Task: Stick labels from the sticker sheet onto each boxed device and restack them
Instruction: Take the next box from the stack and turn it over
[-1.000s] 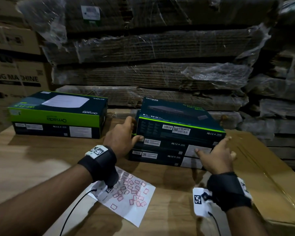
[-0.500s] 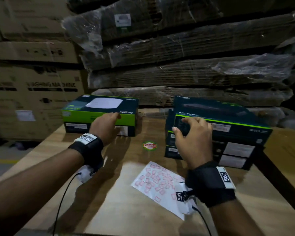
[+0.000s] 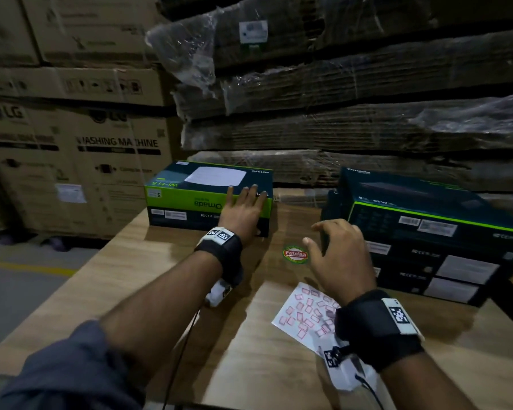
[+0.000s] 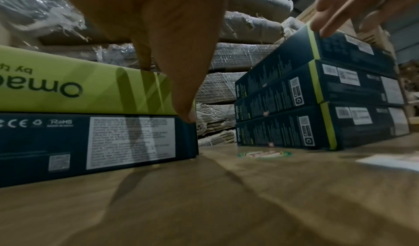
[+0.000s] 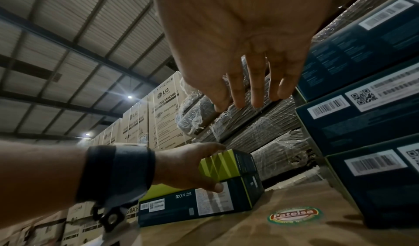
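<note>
Two Omada boxes are stacked at the back left, a green-fronted box (image 3: 190, 199) on a dark one (image 3: 178, 221). My left hand (image 3: 251, 211) holds the green box's right end. Its fingers lie across the top and the thumb (image 4: 188, 117) presses the front face at the seam between the boxes. A stack of three dark boxes (image 3: 427, 232) stands on the right. My right hand (image 3: 317, 235) hovers at that stack's left end, fingers loosely bent and holding nothing. The white sticker sheet (image 3: 305, 312) with several red labels lies under my right wrist.
The boxes rest on a brown cardboard surface (image 3: 148, 279) with a round Patelsa sticker (image 3: 295, 254) between the stacks. Shrink-wrapped flat cardboard bundles (image 3: 338, 128) rise directly behind. LG washing machine cartons (image 3: 80, 161) stand at the left, beyond the surface's edge.
My right hand came off the top box of the right stack and drew back to its left end. My left hand slid further onto the green box's top.
</note>
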Demonstrator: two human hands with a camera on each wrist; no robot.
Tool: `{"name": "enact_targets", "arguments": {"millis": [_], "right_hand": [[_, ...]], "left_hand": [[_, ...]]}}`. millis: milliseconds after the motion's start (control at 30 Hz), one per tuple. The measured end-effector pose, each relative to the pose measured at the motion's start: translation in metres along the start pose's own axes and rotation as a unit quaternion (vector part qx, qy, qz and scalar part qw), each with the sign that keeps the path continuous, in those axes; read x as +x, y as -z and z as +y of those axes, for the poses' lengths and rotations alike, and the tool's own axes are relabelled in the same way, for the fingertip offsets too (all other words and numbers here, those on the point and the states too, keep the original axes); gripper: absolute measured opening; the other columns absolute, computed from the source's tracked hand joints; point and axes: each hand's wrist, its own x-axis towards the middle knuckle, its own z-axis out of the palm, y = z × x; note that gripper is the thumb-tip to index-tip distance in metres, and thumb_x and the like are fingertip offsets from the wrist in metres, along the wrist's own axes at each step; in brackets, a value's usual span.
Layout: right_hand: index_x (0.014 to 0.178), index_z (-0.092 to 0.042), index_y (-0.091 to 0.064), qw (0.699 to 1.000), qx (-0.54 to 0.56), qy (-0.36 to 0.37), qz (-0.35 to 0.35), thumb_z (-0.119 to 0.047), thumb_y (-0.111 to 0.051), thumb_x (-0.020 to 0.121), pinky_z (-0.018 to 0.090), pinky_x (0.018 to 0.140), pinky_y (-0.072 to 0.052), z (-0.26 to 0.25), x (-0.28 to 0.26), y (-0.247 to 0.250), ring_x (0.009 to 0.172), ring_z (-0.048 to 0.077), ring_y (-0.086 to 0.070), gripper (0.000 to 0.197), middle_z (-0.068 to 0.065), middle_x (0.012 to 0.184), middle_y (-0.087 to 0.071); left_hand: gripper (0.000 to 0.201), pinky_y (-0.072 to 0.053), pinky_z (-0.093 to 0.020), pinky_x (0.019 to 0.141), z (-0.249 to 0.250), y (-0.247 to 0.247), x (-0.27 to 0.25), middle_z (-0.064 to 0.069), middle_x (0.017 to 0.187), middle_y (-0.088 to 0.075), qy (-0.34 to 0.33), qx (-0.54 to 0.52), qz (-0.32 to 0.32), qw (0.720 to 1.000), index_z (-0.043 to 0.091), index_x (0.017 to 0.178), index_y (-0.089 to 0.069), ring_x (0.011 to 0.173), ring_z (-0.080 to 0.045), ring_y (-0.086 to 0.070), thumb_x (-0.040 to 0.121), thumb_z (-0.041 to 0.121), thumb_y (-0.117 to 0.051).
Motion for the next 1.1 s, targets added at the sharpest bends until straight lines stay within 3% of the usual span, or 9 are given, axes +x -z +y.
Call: {"name": "enact_targets", "arguments": {"millis": [167,333,467,600,733,900,1100], "right_hand": [[0.116,-0.015,-0.074,1.000,-0.002,0.001,-0.003,-0.031,-0.072,0.095,0.039,0.094,-0.049,-0.001,-0.002,-0.006,0.112,0.026,-0.059,0.026,0.003,0.116,-0.070],[0.118,-0.019,-0.072,1.000,0.014,0.018,-0.021,-0.039,-0.073,0.094,0.038,0.095,-0.048,-0.003,-0.004,-0.009,0.115,0.023,-0.057,0.031,0.000,0.117,-0.069],[0.118,-0.020,-0.072,0.999,0.027,0.024,-0.019,-0.039,-0.074,0.094,0.032,0.095,-0.043,-0.002,-0.008,-0.011,0.115,0.021,-0.057,0.032,-0.001,0.117,-0.069],[0.119,-0.019,-0.073,0.999,0.028,0.023,-0.022,-0.040,-0.074,0.093,0.034,0.097,-0.044,-0.001,-0.010,-0.013,0.115,0.021,-0.058,0.033,-0.001,0.117,-0.069],[0.118,-0.021,-0.072,0.999,0.035,0.024,-0.024,-0.041,-0.075,0.093,0.034,0.095,-0.043,0.000,-0.015,-0.014,0.116,0.021,-0.058,0.033,-0.002,0.117,-0.069],[0.117,-0.021,-0.073,0.999,0.039,0.021,-0.019,-0.042,-0.076,0.092,0.034,0.094,-0.044,0.002,-0.017,-0.016,0.113,0.022,-0.059,0.033,-0.002,0.115,-0.070],[0.117,-0.021,-0.073,0.999,0.044,0.016,-0.024,-0.043,-0.075,0.094,0.036,0.095,-0.049,0.004,-0.020,-0.016,0.113,0.021,-0.059,0.032,-0.003,0.115,-0.070]], "left_hand": [[0.107,-0.004,-0.061,0.131,-0.001,-0.004,0.002,-0.012,0.174,-0.028,0.002,-0.006,0.010,1.000,0.020,0.170,-0.020,0.162,-0.031,-0.026,0.088,0.039,-0.086],[0.104,-0.008,-0.062,0.131,0.003,-0.002,0.004,-0.014,0.160,-0.045,0.005,0.004,0.025,1.000,0.013,0.164,-0.032,0.147,-0.034,-0.046,0.082,0.043,-0.089],[0.113,-0.008,-0.063,0.131,0.005,0.001,0.003,-0.017,0.154,-0.042,0.004,0.035,0.028,0.999,0.010,0.167,-0.024,0.143,-0.037,-0.044,0.082,0.049,-0.088],[0.106,-0.011,-0.063,0.132,0.007,0.005,0.000,-0.019,0.150,-0.041,0.000,0.046,0.030,0.998,0.012,0.159,-0.036,0.143,-0.039,-0.041,0.077,0.053,-0.091],[0.096,-0.021,-0.056,0.130,0.006,0.009,-0.004,-0.018,0.146,-0.045,-0.005,0.019,0.026,0.999,0.012,0.148,-0.040,0.139,-0.038,-0.045,0.076,0.048,-0.093],[0.086,-0.040,-0.048,0.117,0.006,0.012,-0.007,-0.017,0.143,-0.055,-0.010,-0.060,0.018,0.998,0.010,0.141,-0.044,0.134,-0.037,-0.054,0.074,0.028,-0.096],[0.082,-0.047,-0.048,0.112,0.007,0.015,-0.010,-0.016,0.139,-0.059,-0.015,-0.032,0.022,0.999,0.011,0.138,-0.045,0.127,-0.036,-0.059,0.077,0.032,-0.095]]}}
